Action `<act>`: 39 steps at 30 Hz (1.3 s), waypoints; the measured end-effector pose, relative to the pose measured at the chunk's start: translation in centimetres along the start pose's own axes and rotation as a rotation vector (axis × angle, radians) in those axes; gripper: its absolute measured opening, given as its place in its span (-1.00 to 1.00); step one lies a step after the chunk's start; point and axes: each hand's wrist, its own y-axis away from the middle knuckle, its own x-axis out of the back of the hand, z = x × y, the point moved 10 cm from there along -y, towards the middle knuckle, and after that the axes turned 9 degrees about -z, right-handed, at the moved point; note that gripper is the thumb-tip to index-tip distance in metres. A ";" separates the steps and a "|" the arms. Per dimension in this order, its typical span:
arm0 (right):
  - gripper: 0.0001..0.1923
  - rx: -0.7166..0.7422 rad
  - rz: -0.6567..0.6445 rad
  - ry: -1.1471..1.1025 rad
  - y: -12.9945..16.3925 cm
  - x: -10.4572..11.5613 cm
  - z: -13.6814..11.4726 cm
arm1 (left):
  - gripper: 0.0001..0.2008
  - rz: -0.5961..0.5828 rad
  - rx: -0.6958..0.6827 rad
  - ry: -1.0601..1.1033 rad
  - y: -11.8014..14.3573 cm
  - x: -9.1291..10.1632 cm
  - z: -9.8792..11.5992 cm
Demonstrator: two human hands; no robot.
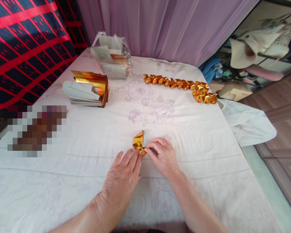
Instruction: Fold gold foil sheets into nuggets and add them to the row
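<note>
A small piece of gold foil paper (138, 141), partly folded with a pointed top corner, lies on the cloth-covered table in front of me. My left hand (123, 176) rests flat, fingers stretched out, its fingertips on the lower edge of the foil paper. At the lower right corner of the foil, my right hand (163, 156) pinches the paper between thumb and index finger. The fingertips hide part of the folded lower edge.
Folded gold ingot shapes (177, 83) form a row at the back right. A stack of gold-and-white paper sheets (87, 94) stands at the back left, before a clear plastic bag (113, 58) of more sheets. A shelf (254, 64) with hats is beyond the table's right edge.
</note>
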 end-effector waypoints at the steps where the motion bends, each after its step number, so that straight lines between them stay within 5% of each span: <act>1: -0.86 0.001 0.000 -0.001 0.0 0.0 0.0 | -0.56 0.001 0.001 0.002 0.0 0.0 0.0; 39: -0.92 -0.007 -0.006 -0.009 -0.1 -0.1 0.1 | -0.44 -0.066 0.035 0.024 -1.0 0.3 -0.1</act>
